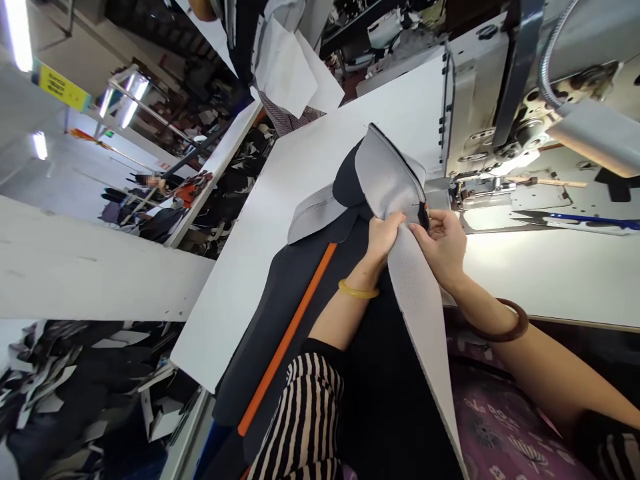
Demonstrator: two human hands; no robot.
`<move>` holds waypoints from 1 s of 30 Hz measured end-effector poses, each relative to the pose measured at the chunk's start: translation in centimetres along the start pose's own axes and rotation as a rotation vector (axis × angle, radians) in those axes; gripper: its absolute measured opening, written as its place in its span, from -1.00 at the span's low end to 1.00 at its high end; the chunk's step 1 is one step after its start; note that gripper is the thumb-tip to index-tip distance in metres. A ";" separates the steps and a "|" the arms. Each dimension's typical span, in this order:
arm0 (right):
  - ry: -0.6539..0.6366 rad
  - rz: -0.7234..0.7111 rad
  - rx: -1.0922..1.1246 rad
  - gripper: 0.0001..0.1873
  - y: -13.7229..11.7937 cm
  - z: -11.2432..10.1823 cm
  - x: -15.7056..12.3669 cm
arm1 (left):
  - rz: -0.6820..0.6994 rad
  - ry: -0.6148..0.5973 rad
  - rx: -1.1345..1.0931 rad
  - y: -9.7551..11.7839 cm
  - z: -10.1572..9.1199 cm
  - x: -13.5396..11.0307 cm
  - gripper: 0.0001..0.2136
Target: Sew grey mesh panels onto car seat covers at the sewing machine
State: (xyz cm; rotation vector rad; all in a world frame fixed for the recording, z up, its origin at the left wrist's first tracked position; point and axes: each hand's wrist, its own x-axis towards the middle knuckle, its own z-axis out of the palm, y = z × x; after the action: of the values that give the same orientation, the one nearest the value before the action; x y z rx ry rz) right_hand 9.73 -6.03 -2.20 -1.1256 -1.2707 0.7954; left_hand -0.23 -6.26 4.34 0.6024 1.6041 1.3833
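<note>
A grey mesh fabric piece lies folded over a black fabric panel with an orange stripe, on a white sewing table. My left hand pinches the grey fabric at its fold, fingers closed on it. My right hand grips the same fabric edge just beside the sewing machine's presser foot. A long grey strip runs down from both hands toward my lap.
The sewing machine head stands at the upper right. Blue-handled scissors lie on the table beyond my right hand. White fabric pieces hang at the table's far end. Fabric scraps pile on the floor at left.
</note>
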 end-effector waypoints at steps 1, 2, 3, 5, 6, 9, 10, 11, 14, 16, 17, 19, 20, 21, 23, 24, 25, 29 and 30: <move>0.011 -0.050 -0.053 -0.73 0.0 -0.2 0.0 | 0.014 0.003 0.002 -0.2 0.3 0.1 -0.76; 0.013 -0.100 -0.106 -0.76 0.1 -0.3 0.0 | 0.045 -0.001 0.016 -0.4 0.5 0.1 -0.78; 0.011 -0.147 -0.156 -0.80 0.1 -0.4 0.0 | 0.081 -0.014 0.016 -0.6 0.7 0.2 -0.81; -0.005 -0.229 -0.242 -0.85 0.1 -0.4 0.0 | 0.138 -0.083 -0.071 -0.9 0.9 0.1 -0.89; -0.010 -0.265 -0.280 -0.86 0.1 -0.4 0.0 | 0.169 -0.137 -0.126 -1.0 0.9 0.1 -0.86; -0.005 -0.342 -0.375 -0.81 0.1 0.0 -0.1 | 0.233 -0.229 -0.203 -1.3 0.9 -0.2 -0.71; -0.004 -0.355 -0.395 -0.80 0.1 0.0 -0.1 | 0.235 -0.218 -0.190 -1.4 0.9 -0.2 -0.70; -0.005 -0.361 -0.401 -0.79 0.2 0.1 -0.1 | 0.230 -0.197 -0.170 -1.4 0.9 -0.2 -0.70; -0.028 -0.328 -0.322 -0.82 0.1 -0.1 -0.1 | 0.203 -0.166 -0.127 -1.5 0.8 0.1 -0.70; -0.052 -0.274 -0.222 -0.85 -0.2 -0.4 0.1 | 0.198 -0.170 -0.114 -1.4 0.8 0.2 -0.72; -0.065 -0.245 -0.173 -0.86 -0.4 -0.5 0.1 | 0.201 -0.163 -0.102 -1.4 0.9 0.3 -0.73; -0.089 -0.174 -0.075 -0.86 -0.8 -0.9 0.3 | 0.218 -0.132 -0.071 -1.4 1.0 0.4 -0.75; -0.094 -0.125 -0.021 -0.85 -0.9 -1.0 0.4 | 0.225 -0.111 -0.053 -1.4 1.0 0.4 -0.74; -0.095 -0.063 0.036 -0.82 -1.1 -1.1 0.6 | 0.231 -0.096 -0.032 -1.4 1.1 0.5 -0.74; -0.097 0.088 0.157 -0.75 -1.2 -1.2 1.0 | 0.248 -0.085 0.014 -1.5 1.2 0.6 -0.76; -0.106 0.174 0.222 -0.72 -1.2 -1.2 1.2 | 0.258 -0.085 0.035 -1.6 1.2 0.7 -0.77; -0.125 0.263 0.291 -0.71 -1.3 -1.3 1.5 | 0.265 -0.084 0.050 -1.6 1.2 0.9 -0.78; -0.274 0.569 0.555 -0.66 -1.3 -1.6 2.4 | 0.223 -0.127 -0.003 -1.7 1.1 1.3 -0.76; -0.311 0.615 0.596 -0.63 -1.3 -1.7 2.5 | 0.200 -0.150 -0.036 -1.7 1.0 1.3 -0.75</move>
State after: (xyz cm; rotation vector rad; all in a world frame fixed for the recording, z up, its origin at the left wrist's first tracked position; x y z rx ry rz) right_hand 11.69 -4.40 -0.08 -0.9123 -0.8200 1.7336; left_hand 0.36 -5.05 2.38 0.8433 1.4273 1.4717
